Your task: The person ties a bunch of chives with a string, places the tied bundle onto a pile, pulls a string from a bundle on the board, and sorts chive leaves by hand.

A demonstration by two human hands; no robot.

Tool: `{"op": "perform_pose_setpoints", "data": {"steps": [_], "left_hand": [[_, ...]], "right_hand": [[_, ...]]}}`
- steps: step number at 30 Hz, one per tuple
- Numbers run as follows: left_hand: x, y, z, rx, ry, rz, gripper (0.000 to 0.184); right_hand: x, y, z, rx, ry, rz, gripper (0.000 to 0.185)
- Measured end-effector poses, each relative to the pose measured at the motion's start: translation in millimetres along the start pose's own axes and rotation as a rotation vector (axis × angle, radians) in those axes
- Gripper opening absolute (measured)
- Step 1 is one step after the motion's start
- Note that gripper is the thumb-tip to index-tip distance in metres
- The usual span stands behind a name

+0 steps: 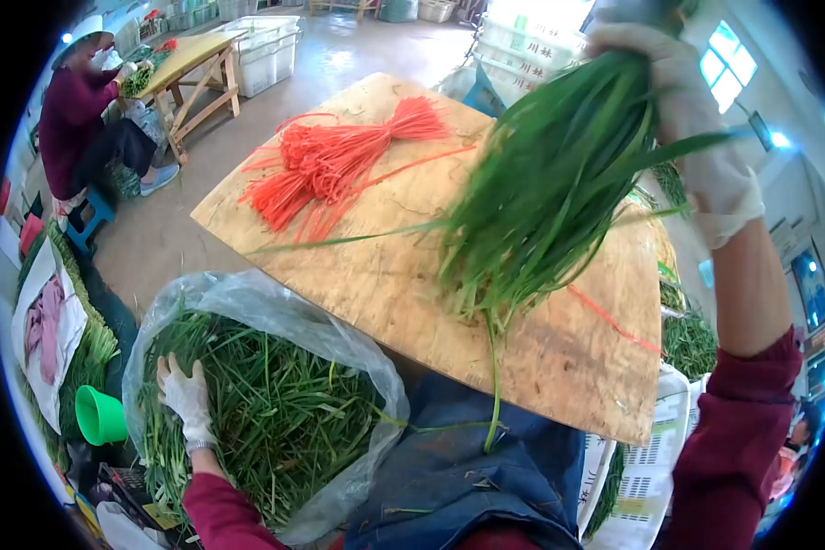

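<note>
My right hand (678, 101), in a white glove, is raised at the upper right and closed round a large bunch of garlic chives (550, 183). The bunch hangs over the wooden board (385, 284), its pale ends pointing down and slightly blurred by motion. At lower left my gloved left hand (185, 396) rests on loose green leaves (275, 403) in a clear plastic bag (376, 367), its fingers apart. A bundle of red ties (339, 165) lies on the board, and a single red tie (614, 316) lies near its right edge.
White crates (637, 458) holding greens stand right of the board; more crates (527, 55) are stacked behind it. A green cup (100, 415) is left of the bag. Across the floor, another person (82, 119) sits at a wooden table (192, 55) handling greens.
</note>
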State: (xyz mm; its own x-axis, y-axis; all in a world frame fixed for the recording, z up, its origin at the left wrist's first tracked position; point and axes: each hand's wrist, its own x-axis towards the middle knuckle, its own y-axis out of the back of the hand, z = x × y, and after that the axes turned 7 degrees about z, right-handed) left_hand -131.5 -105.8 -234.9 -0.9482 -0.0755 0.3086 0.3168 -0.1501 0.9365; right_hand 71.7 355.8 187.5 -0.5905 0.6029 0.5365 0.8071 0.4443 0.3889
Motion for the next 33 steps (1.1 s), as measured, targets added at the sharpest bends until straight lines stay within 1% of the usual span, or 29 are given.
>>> {"op": "perform_pose_setpoints", "data": {"steps": [1,2,3,4,5,6,7,8,10,12,15,17,18,19,21,23,24,26,28,29,30,31,32,33], "left_hand": [[-5.3,13.6,10.7,-0.143,-0.085,0.084,0.055],[-14.0,28.9,21.9,-0.306,-0.216,0.186,0.05],[-25.2,48.7,35.5,-0.385,-0.271,0.212,0.048],[-34.7,68.2,52.2,-0.469,-0.329,0.243,0.047],[-43.1,85.0,68.2,-0.568,-0.359,0.24,0.046],[-52.2,102.1,85.2,-0.671,-0.385,0.239,0.046],[-58.2,120.7,105.1,-0.781,-0.455,0.222,0.04],[-62.7,133.9,123.8,-0.877,-0.528,0.207,0.039],[-70.0,153.9,154.0,-1.067,-0.599,0.152,0.04],[-77.7,160.6,167.0,-1.12,-0.66,0.13,0.038],[-94.7,166.9,191.0,-1.181,-0.724,0.097,0.031],[-103.0,162.7,201.0,-1.201,-0.763,0.089,0.026],[-105.6,161.1,197.8,-1.195,-0.737,0.057,0.026],[-106.7,159.7,195.2,-1.192,-0.711,0.03,0.026],[-109.6,152.4,192.5,-1.212,-0.655,-0.022,0.025],[-111.2,152.8,199.7,-1.19,-0.722,0.018,0.026],[-111.9,150.3,202.7,-1.164,-0.762,0.025,0.027],[-109.9,150.3,203.5,-1.177,-0.745,-0.011,0.028],[-114.9,147.3,204.0,-1.171,-0.737,-0.03,0.028],[-116.6,142.7,206.8,-1.153,-0.756,-0.019,0.028],[-116.7,139.4,210.4,-1.132,-0.779,-0.012,0.028],[-117.2,137.8,213.4,-1.167,-0.782,-0.002,0.026],[-116.7,139.7,211.1,-1.144,-0.765,-0.037,0.026],[-115.6,142.6,209.9,-1.127,-0.745,-0.071,0.025]], "right_hand": [[-8.7,-10.7,-5.6,-0.009,0.155,0.124,0.013],[-21.0,-23.1,-11.1,-0.017,0.305,0.237,0.013],[-32.8,-32.9,-17.7,-0.026,0.451,0.347,0.013],[-18.4,-14.1,-16.8,-0.095,0.355,0.302,0.015],[3.7,11.0,-5.9,-0.082,0.185,0.263,0.017],[6.7,15.9,2.2,-0.06,0.125,0.247,0.021],[4.3,13.3,10.3,-0.169,0.227,0.227,0.024],[-4.8,-0.1,17.7,-0.379,0.471,0.152,0.021],[-9.1,4.0,-8.9,-0.407,0.37,0.128,0.02],[3.9,28.1,-23.9,-0.067,0.099,0.152,0.024],[9.5,15.9,-9.5,-0.087,0.225,0.121,0.021],[-18.8,-4.9,-6.7,-0.666,0.845,-0.009,0.019],[3.7,8.6,4.0,-0.565,0.632,0.061,0.016],[14.4,8.5,-2.0,-0.444,0.431,0.146,0.017],[9.5,14.1,-4.9,-0.178,0.266,0.2,0.018],[-5.3,-5.7,-0.4,-0.591,0.691,0.184,0.016],[-8.0,-6.0,-11.3,-0.482,0.485,0.199,0.018],[-16.2,-9.9,-38.0,-0.228,0.083,0.292,0.021],[-20.5,7.2,-37.1,0.143,-0.084,0.213,0.024],[-18.8,5.3,-24.1,-0.184,0.194,0.053,0.023],[-16.8,3.4,-11.1,-0.586,0.568,-0.008,0.022],[-14.9,1.4,2.0,-0.829,0.923,0.023,0.023],[-19.7,-1.0,-17.8,-0.618,0.589,0.071,0.02],[-24.5,-3.4,-37.3,-0.368,0.289,0.179,0.017]]}}
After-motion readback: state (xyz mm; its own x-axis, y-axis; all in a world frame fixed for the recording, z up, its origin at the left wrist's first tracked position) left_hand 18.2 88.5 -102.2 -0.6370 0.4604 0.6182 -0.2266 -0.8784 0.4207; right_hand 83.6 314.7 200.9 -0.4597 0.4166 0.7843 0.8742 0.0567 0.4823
